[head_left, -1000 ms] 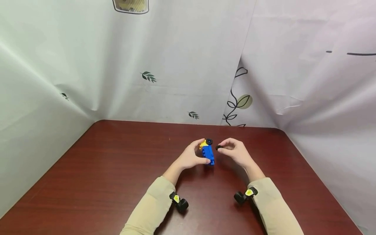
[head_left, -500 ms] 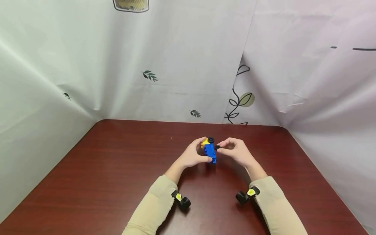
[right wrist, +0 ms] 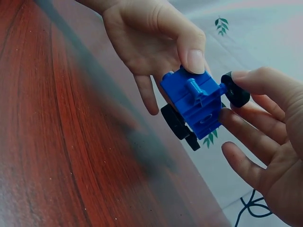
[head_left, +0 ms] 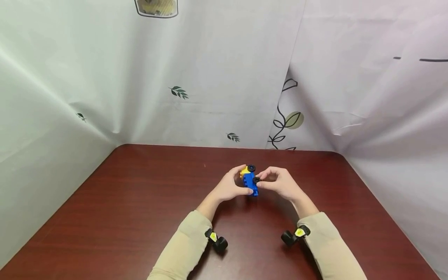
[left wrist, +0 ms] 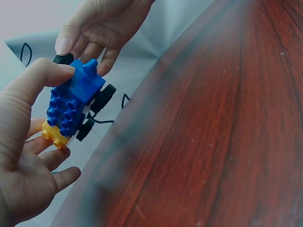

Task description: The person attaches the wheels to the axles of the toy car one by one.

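My left hand (head_left: pixel 229 186) grips a toy car (head_left: pixel 250 182) made of blue and yellow building blocks, its thumb on the blue end and fingers at the yellow end. In the left wrist view, studs show on the blue body (left wrist: pixel 66 109) and the yellow block (left wrist: pixel 54 135). Thumb and fingers of my right hand (head_left: pixel 281 182) pinch a small black wheel (right wrist: pixel 236 91) right at a blue axle stub on the car's side. Two black wheels (right wrist: pixel 173 122) sit along the opposite side. One further wheel (head_left: pixel 251 168) shows at the yellow end in the head view.
Both hands are above a dark red-brown wooden table (head_left: pixel 140 202). White cloth (head_left: pixel 217 70) with leaf prints hangs behind it and at the sides. A black wrist camera (head_left: pixel 219 244) is strapped to the left sleeve, another camera (head_left: pixel 289 237) to the right.
My right hand has brought the wheel left and slightly down, from a gap beside the car to against its side. The left hand keeps its grip on the car.
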Available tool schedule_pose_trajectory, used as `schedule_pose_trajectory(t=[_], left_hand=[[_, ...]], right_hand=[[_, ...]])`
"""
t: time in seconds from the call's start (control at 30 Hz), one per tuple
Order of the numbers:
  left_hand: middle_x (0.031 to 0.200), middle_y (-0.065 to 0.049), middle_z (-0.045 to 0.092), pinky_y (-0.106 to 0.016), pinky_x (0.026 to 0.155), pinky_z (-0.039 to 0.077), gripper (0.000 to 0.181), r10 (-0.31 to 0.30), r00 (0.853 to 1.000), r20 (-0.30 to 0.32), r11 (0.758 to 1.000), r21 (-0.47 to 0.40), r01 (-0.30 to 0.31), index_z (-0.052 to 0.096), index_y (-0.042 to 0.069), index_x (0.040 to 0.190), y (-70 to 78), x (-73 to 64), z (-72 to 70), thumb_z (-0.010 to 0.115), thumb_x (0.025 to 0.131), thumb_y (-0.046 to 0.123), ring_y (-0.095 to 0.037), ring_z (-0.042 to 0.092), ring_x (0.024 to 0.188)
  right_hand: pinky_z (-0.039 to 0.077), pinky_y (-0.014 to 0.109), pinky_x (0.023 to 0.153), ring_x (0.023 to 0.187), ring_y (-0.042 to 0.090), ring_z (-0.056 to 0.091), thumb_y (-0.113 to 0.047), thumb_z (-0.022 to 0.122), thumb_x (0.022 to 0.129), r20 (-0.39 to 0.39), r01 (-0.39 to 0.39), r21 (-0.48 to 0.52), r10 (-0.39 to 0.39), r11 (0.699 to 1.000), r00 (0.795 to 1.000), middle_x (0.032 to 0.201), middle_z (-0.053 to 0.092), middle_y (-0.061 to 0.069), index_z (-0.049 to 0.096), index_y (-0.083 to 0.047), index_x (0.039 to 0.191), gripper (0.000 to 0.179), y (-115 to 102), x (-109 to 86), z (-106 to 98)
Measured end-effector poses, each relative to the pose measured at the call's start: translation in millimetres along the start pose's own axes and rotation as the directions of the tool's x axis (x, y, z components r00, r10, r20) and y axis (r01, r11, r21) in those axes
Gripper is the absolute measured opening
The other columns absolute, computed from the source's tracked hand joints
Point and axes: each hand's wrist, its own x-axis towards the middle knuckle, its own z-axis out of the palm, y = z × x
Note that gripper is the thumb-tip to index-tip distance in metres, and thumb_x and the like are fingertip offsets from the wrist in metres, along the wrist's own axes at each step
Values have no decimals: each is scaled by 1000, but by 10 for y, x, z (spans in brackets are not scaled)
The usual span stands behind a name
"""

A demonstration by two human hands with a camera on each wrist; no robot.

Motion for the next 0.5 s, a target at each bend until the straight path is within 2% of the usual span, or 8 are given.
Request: schedule_pose_trajectory(t=[0.2, 0.37, 0.5], left_hand=[[148, -8, 39, -45, 109, 37, 89, -7, 1000, -1, 1000, -12, 7, 31, 12, 147, -2, 0, 14, 79, 74, 28, -27, 42, 134], [149, -8, 38, -44, 109, 37, 89, -12, 1000, 1, 1000, -14, 12, 31, 11, 147, 1, -11, -7, 79, 74, 29, -26, 41, 135], [148, -8, 39, -44, 109, 37, 89, -13, 1000, -3, 1000, -26, 13, 31, 12, 147, -15, -5, -2, 79, 75, 28, -26, 42, 135]], right_hand=[[57, 28, 79, 91, 20, 68, -9, 75, 79, 27, 18, 18, -19, 1000, 999, 107, 67, 22, 62, 2, 97, 25, 14, -19, 6], [57, 29, 78, 95, 26, 66, -15, 77, 78, 48, 12, -39, -10, 999, 999, 108, 67, 18, 67, -3, 106, 32, -20, -14, 20], [57, 29, 78, 95, 26, 66, -14, 76, 79, 62, 12, -83, -7, 996, 998, 108, 67, 17, 69, -4, 107, 31, -21, -14, 26]])
